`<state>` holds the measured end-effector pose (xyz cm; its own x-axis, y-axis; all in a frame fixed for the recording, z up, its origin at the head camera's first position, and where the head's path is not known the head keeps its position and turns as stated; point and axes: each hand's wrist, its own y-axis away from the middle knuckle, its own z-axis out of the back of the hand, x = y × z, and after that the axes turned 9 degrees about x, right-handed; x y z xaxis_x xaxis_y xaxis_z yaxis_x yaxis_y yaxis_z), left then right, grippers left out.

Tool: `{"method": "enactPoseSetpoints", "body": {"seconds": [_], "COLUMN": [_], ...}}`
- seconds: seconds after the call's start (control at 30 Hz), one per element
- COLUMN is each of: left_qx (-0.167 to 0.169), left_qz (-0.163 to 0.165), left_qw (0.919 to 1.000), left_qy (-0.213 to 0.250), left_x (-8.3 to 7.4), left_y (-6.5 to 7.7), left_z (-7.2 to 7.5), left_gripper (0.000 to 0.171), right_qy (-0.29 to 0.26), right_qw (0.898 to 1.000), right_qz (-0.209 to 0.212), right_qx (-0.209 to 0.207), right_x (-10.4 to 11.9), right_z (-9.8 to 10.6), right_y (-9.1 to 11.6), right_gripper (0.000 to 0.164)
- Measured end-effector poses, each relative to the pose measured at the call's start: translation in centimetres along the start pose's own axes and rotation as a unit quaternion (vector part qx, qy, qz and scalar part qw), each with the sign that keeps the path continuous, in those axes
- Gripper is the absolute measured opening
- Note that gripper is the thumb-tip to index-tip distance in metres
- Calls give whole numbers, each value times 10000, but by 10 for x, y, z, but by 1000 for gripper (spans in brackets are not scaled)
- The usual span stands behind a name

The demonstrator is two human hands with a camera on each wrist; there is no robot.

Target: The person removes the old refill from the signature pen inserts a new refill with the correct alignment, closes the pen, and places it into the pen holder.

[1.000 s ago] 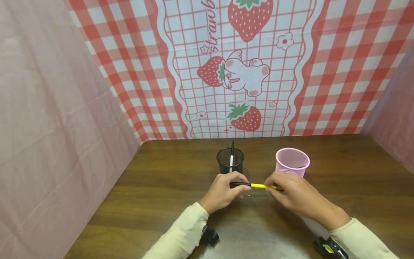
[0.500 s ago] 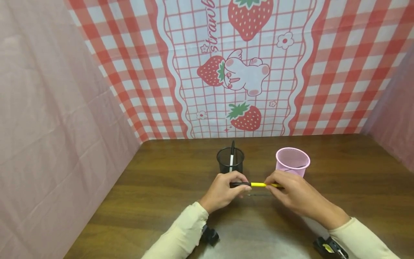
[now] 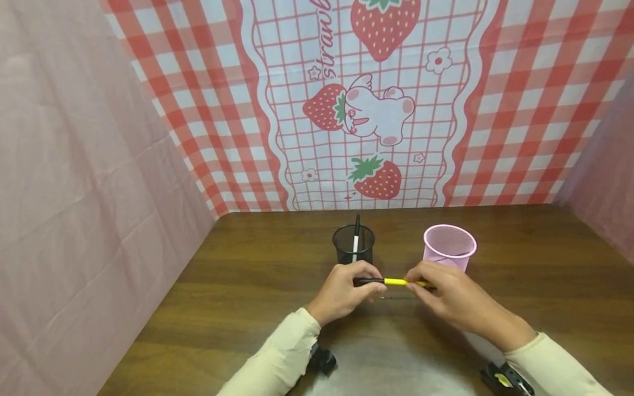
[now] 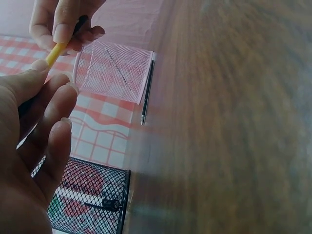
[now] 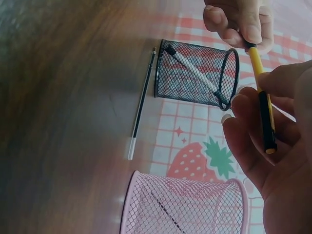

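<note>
Between my two hands a yellow and black pen (image 3: 394,281) lies level above the table. My left hand (image 3: 342,292) pinches its black end with thumb and fingers. The right hand (image 3: 453,294) pinches the other end, where the right wrist view shows a black cap-like section (image 5: 267,122) and a clip. Below the pen, a thin ink refill (image 5: 141,105) with a dark tube and clear end lies on the wood. Behind the left hand stands a black mesh cup (image 3: 369,257) with a white and black pen (image 3: 355,246) leaning inside.
A pink mesh cup (image 3: 458,264) stands behind the right hand, with a thin dark stick (image 4: 117,66) slanting inside it. The brown wooden table (image 3: 238,308) ends at a red checked strawberry cloth (image 3: 238,181). Plain pink cloth (image 3: 99,192) hangs at the left.
</note>
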<state>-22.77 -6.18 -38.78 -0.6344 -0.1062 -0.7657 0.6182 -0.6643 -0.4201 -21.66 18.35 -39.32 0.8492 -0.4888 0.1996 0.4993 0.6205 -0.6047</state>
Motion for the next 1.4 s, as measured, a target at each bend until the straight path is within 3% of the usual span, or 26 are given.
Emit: {"method": "enactPoseSetpoints", "body": {"seconds": [0.1,0.2,0.4,0.53,0.77,0.97,1.4], "left_qx": [-72,-111,-92,-117,-138,-126,-139], "left_qz": [62,126,97,-16,-32,-144,-240], "left_qw": [10000,9998,9997,9996,9996,9992,9993], "left_qy": [-23,-64,-205,-243,-237,-342,-268], "left_x": [-1,4,30,37,23,2,0], "left_y": [0,0,-2,-2,-2,0,1], "left_z": [0,-1,-4,-5,-5,-2,-2], "left_gripper": [13,12,13,14,13,12,13], "right_qy": [-31,14,18,-127,-57,42,117], "right_qw": [9999,9995,9996,9996,9999,9998,9991], "right_qz": [-100,-201,-185,-117,70,-121,-282], "right_qx": [133,254,219,214,107,161,290], "right_x": [2,4,4,3,2,5,7], "right_z": [0,0,0,-3,-5,-4,-4], "right_y": [1,1,1,2,0,1,2], "right_gripper": [6,31,33,34,35,31,27]}}
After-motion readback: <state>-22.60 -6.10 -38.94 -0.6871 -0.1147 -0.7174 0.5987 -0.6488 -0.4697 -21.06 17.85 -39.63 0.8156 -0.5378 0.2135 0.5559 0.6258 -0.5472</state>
